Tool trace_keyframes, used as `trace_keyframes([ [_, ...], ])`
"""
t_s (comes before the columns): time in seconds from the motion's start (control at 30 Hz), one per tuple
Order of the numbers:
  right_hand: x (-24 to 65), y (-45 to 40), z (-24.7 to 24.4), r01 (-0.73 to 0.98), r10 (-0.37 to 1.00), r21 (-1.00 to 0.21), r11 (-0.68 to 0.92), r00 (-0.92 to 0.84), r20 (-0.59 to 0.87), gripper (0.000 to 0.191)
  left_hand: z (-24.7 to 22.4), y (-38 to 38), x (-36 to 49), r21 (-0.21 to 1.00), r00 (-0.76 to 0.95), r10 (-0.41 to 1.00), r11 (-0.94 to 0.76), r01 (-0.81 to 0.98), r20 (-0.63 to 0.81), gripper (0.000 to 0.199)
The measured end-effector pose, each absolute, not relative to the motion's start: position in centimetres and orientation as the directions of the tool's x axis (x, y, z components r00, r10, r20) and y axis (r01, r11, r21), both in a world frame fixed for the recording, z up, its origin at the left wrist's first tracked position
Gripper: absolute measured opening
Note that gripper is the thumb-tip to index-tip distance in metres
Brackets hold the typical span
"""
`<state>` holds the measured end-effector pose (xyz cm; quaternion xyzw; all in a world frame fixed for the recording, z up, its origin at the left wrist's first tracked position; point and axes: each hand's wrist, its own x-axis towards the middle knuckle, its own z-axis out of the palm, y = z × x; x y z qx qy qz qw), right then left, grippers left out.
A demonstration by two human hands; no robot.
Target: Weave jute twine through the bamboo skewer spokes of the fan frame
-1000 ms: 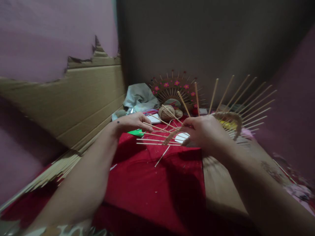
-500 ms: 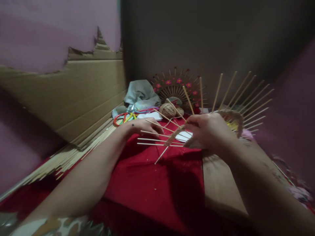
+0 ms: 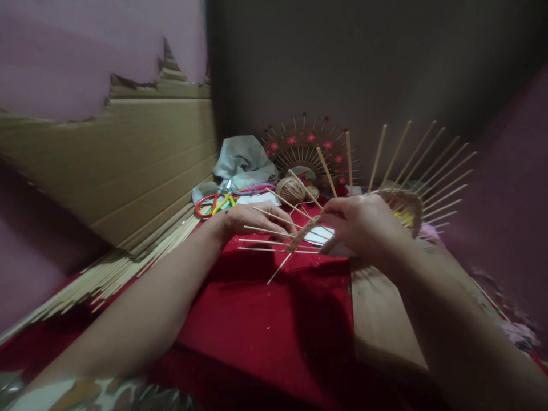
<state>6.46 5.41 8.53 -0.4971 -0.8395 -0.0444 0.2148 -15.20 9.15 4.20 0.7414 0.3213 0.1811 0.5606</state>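
My right hand (image 3: 363,228) is closed on a half-round frame of thin wooden sticks (image 3: 325,171), which fan outward from a curved band of woven brown twine (image 3: 302,234). The sticks spread on both sides of this hand. My left hand (image 3: 261,220) is behind the sticks at the frame's left end, its fingers pressed together close to the band. A strand of twine (image 3: 295,210) runs from the twine ball (image 3: 291,189) down towards those fingertips, which the sticks partly cover. Under the frame lies a white oval piece (image 3: 319,236).
Loose sticks (image 3: 115,274) lie along the cardboard (image 3: 162,148) on the left. Red-handled scissors (image 3: 208,206), yellow-handled pliers (image 3: 222,202) and a grey plastic bag (image 3: 245,160) are behind my left hand. A flowered fan (image 3: 310,140) stands at the back. Red cloth (image 3: 265,319) and a wooden board (image 3: 383,317) lie below.
My left hand has moved slightly right and up, closer to the woven band. My right hand keeps its hold on the frame. The whole view has shifted a little.
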Motion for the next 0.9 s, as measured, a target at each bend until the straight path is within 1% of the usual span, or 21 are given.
trace_keyframes([
  [0.13,6.4,5.5,8.4,0.86,0.82,-0.12,0.496,-0.419,0.39,0.019,4.1,9.2,-15.0,0.928,0.709,0.691,-0.158,0.337,-0.14,0.013],
  [0.27,6.2,5.5,8.2,0.869,0.821,-0.071,0.49,-0.432,0.374,0.019,4.0,9.1,-14.9,0.927,0.701,0.695,-0.137,0.35,-0.162,0.027],
  [0.33,6.1,5.5,8.1,0.87,0.824,-0.048,0.49,-0.445,0.351,0.02,3.9,9.2,-15.0,0.916,0.728,0.671,-0.19,0.353,-0.142,0.032],
  [0.4,6.0,5.3,8.1,0.872,0.83,-0.019,0.489,-0.458,0.317,0.021,3.6,9.3,-15.0,0.898,0.757,0.645,-0.266,0.35,-0.104,0.03],
  [0.47,5.9,5.1,8.1,0.871,0.839,0.011,0.491,-0.476,0.265,0.02,3.3,9.5,-14.9,0.872,0.755,0.647,-0.305,0.383,-0.105,0.027],
  [0.57,5.7,4.8,8.1,0.871,0.851,0.053,0.488,-0.489,0.193,0.019,2.9,9.7,-14.8,0.848,0.725,0.671,-0.285,0.447,-0.156,0.024],
  [0.7,5.4,4.8,7.9,0.87,0.857,0.105,0.481,-0.492,0.151,0.018,2.4,10.0,-14.8,0.878,0.734,0.665,-0.261,0.401,-0.137,0.027],
  [0.8,5.2,4.9,7.7,0.869,0.855,0.103,0.484,-0.495,0.153,0.021,2.3,10.1,-14.8,0.888,0.741,0.659,-0.256,0.383,-0.129,0.027],
  [0.9,5.1,5.0,7.5,0.867,0.852,0.083,0.491,-0.498,0.16,0.023,2.3,10.1,-14.7,0.876,0.738,0.657,-0.256,0.41,-0.153,0.029],
])
